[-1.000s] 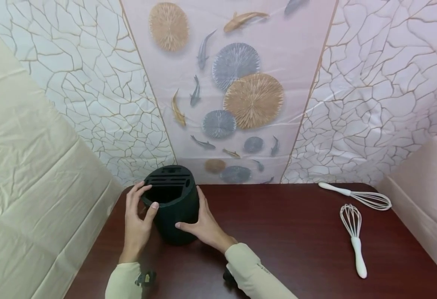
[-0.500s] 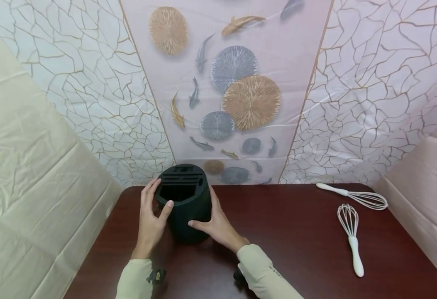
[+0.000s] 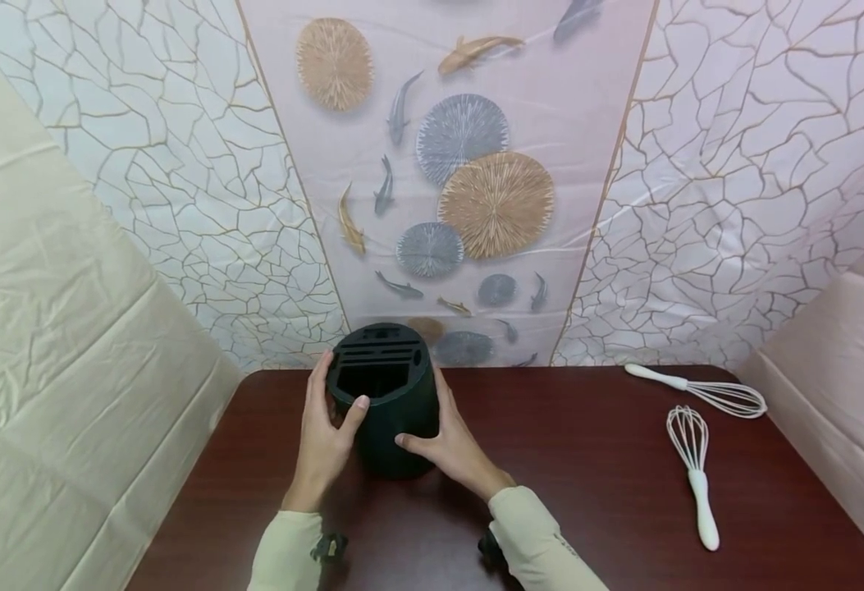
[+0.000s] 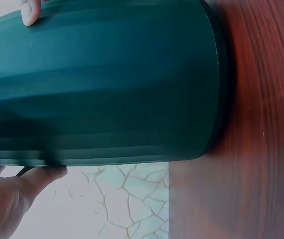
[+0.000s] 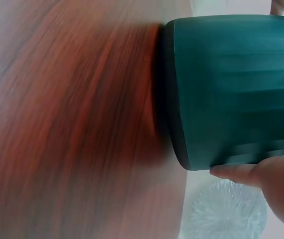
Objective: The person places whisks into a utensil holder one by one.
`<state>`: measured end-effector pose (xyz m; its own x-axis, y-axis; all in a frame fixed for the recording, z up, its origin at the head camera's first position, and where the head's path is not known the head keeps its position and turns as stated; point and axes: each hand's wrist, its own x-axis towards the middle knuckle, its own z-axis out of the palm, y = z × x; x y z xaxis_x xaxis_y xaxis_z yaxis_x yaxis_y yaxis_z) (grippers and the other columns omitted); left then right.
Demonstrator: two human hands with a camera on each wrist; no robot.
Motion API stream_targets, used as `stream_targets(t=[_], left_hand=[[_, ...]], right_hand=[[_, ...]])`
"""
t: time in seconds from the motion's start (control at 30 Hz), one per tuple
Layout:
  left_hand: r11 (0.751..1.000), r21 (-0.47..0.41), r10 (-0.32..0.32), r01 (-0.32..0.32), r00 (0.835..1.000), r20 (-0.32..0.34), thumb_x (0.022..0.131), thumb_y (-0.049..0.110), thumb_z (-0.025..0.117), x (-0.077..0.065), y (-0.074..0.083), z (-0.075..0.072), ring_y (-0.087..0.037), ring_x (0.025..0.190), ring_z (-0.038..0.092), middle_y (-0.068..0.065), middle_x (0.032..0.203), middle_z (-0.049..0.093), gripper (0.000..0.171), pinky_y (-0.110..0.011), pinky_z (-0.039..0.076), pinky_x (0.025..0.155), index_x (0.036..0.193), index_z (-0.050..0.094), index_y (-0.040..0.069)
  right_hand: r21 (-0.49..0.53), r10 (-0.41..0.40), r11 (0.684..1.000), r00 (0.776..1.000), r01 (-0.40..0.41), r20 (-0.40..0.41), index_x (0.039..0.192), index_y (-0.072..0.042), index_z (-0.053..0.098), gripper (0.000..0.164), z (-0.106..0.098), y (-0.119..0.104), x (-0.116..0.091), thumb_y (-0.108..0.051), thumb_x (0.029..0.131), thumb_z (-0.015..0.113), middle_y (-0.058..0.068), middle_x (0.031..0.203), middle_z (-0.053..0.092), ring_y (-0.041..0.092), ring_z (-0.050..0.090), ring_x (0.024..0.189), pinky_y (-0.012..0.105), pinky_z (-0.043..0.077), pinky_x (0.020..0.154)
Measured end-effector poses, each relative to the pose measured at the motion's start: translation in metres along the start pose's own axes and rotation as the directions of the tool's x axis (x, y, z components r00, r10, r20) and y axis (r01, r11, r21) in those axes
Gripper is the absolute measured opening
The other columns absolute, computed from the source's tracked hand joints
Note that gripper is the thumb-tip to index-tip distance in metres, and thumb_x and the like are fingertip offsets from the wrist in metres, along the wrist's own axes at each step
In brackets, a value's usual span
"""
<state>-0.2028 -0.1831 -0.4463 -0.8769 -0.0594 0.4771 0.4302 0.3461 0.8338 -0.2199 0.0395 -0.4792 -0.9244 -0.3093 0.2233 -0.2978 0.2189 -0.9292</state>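
A dark green, round knife block (image 3: 395,435) with slots and a wide opening in its top stands between both hands in the head view. My left hand (image 3: 324,443) holds its left side near the rim, thumb at the front. Lower down, my right hand (image 3: 461,447) grips the right side, its thumb across the front and the fingers partly hidden behind. Both wrist views show the ribbed green wall (image 4: 107,89) and the dark base ring (image 5: 175,99) close over the wood. Whether the base touches the tabletop, I cannot tell.
Two white whisks lie at the right of the dark red-brown table (image 3: 564,476): one whisk (image 3: 697,388) along the back edge, the other whisk (image 3: 697,476) pointing toward the front. Patterned cloth (image 3: 432,295) hangs behind the table, and pale cloth (image 3: 92,394) flanks the left.
Both hands have moved to the right together with the knife block, still upright, toward the middle of the table. The whisks stay where they were.
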Motion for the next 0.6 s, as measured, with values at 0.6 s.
stream_targets(t=[0.6], left_hand=[[0.999, 0.039, -0.015, 0.014, 0.999, 0.031, 0.1, 0.036, 0.072, 0.003, 0.012, 0.036, -0.023, 0.157, 0.03, 0.004, 0.174, 0.022, 0.085, -0.057, 0.031, 0.122, 0.169, 0.023, 0.028]], right_hand=[[0.031, 0.071, 0.997, 0.995, -0.069, -0.063, 0.165, -0.051, -0.005, 0.115, -0.024, 0.013, -0.014, -0.031, 0.093, 0.083, -0.012, 0.176, -0.001, 0.025, 0.006, 0.162, 0.065, 0.016, 0.125]])
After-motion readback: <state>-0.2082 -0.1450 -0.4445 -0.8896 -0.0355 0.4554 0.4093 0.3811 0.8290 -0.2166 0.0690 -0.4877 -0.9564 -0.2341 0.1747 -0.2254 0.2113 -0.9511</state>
